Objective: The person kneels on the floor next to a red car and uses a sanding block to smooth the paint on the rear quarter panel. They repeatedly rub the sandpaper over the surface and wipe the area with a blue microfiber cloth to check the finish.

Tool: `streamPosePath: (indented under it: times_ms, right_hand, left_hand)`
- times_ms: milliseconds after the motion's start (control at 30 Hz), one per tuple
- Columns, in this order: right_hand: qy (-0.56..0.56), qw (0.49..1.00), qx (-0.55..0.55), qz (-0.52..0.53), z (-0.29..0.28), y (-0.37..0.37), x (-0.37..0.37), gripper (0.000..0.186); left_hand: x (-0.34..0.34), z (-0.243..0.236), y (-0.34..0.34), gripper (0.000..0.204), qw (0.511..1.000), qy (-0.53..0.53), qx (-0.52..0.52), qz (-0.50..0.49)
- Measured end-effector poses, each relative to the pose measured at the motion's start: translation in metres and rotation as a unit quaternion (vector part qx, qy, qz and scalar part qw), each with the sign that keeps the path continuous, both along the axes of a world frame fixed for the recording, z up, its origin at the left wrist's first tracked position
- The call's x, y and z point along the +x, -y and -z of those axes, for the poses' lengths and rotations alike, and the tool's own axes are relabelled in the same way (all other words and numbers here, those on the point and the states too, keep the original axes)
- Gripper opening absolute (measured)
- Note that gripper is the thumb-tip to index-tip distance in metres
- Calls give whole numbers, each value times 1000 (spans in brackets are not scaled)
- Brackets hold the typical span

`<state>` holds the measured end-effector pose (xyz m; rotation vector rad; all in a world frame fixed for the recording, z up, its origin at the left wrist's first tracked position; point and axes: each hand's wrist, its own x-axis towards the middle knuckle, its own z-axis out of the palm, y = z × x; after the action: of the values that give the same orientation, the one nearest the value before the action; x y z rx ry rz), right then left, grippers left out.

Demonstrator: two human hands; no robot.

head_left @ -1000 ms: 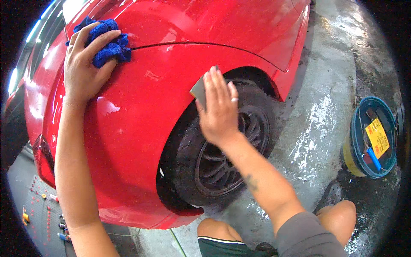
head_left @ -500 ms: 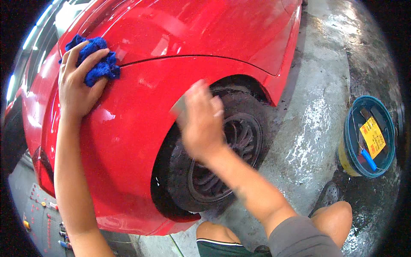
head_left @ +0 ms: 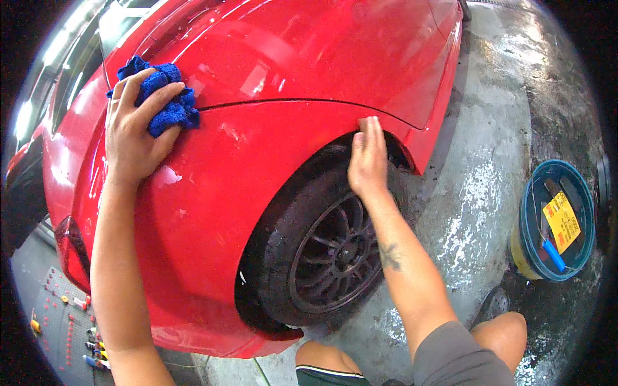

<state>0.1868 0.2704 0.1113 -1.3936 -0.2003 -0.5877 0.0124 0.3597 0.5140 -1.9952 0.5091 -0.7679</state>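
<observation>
The blue cloth point(head_left: 164, 96) is bunched into a wad and lies on the upper part of the red car body point(head_left: 257, 148), at about 10 o'clock in the view, just above the dark panel seam point(head_left: 290, 103). The left hand point(head_left: 135, 138) covers the cloth from below. Its fingers point(head_left: 138, 90) are spread and curved over the wad, pressing it flat against the paint; the thumb lies along the cloth's lower edge.

The right hand point(head_left: 368, 164) is at about 1 o'clock from centre, set against the upper lip of the wheel arch point(head_left: 341, 135). Its fingers point(head_left: 372, 132) are straight and pressed together, pointing up, with the tips at the arch edge. Whether anything lies under the palm cannot be told.

Directly below the right hand, the black tyre point(head_left: 283, 219) fills the arch, with a dark multi-spoke wheel point(head_left: 338, 254) near the centre of the view.

The wet grey concrete floor point(head_left: 489, 167), with pale foamy streaks, extends from 1 o'clock to 5 o'clock. At 3 o'clock a yellow bucket with a teal rim point(head_left: 524, 257) stands on it, well apart from the car, holding a yellow packet point(head_left: 561, 222) and a blue-handled tool point(head_left: 552, 254). The person's bare knees point(head_left: 505, 334) show at 5 o'clock. At 8 o'clock a dark mat point(head_left: 58, 315) carries small coloured items.
</observation>
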Motion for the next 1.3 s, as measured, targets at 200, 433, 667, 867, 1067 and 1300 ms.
streamPosePath:
  times_ms: [200, 433, 667, 867, 1067, 1300]
  right_hand:
    - [270, 951, -113, -104, -77, -20, -173, 62]
    - [63, 984, -145, 83, -17, 0, -25, 55]
    - [248, 966, -71, -1, -119, -10, -107, 63]
    - [57, 986, -140, 65, -26, 8, -31, 62]
    - [138, 984, -100, 58, -98, -10, -74, 65]
    - [23, 988, -141, 64, -30, 15, -21, 62]
  left_hand:
    - [-4, 5, -5, 60, 1000, 4, -11, -9]
    - [-4, 0, 5, 60, 1000, 1, -6, 1]
    - [-4, -1, -7, 58, 1000, 2, -3, 12]
    - [-6, -2, 8, 59, 1000, -10, -12, -12]
    - [-8, 1, 4, 56, 1000, 14, -10, -11]
    - [0, 2, 11, 55, 1000, -6, -20, -1]
